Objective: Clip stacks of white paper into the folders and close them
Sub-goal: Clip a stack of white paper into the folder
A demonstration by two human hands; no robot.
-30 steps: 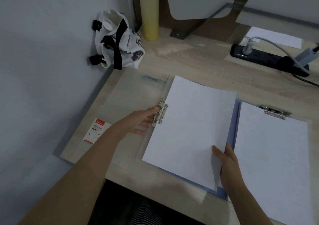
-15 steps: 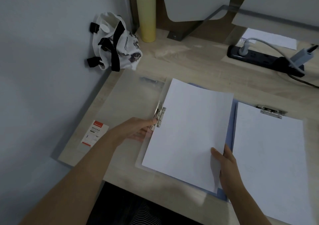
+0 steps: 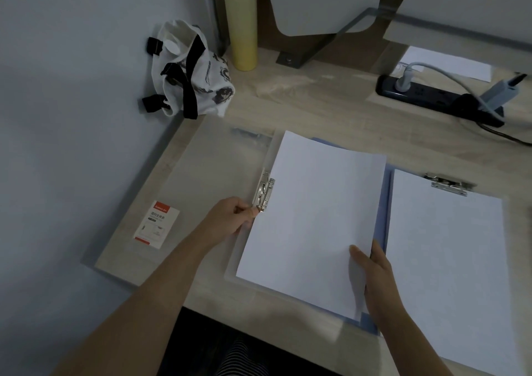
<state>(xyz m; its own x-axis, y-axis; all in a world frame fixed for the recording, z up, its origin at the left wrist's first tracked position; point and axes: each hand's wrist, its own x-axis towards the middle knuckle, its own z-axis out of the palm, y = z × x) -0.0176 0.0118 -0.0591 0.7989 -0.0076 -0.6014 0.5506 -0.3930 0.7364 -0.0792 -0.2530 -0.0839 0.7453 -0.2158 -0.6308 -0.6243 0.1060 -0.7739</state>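
A clear folder [image 3: 218,168] lies open on the desk, its cover flap spread to the left. A white paper stack [image 3: 313,217] lies on its right half, its left edge against the metal clip [image 3: 264,191] at the spine. My left hand [image 3: 233,217] pinches the lower end of that clip. My right hand [image 3: 374,277] grips the stack's lower right corner, thumb on top. A blue folder [image 3: 384,231] lies partly under the stack. To the right, a second white stack [image 3: 449,266] sits under a top clip [image 3: 449,184].
A white and black bag [image 3: 190,76] and a yellow bottle [image 3: 241,21] stand at the back left by the wall. A black power strip [image 3: 437,99] with cables lies at the back right. A loose sheet [image 3: 449,63] lies behind it. A red-and-white label [image 3: 157,224] shows through the folder's flap.
My left hand slid down from the middle of the clip to its lower end and now pinches it. The paper stack and my right hand have hardly moved.
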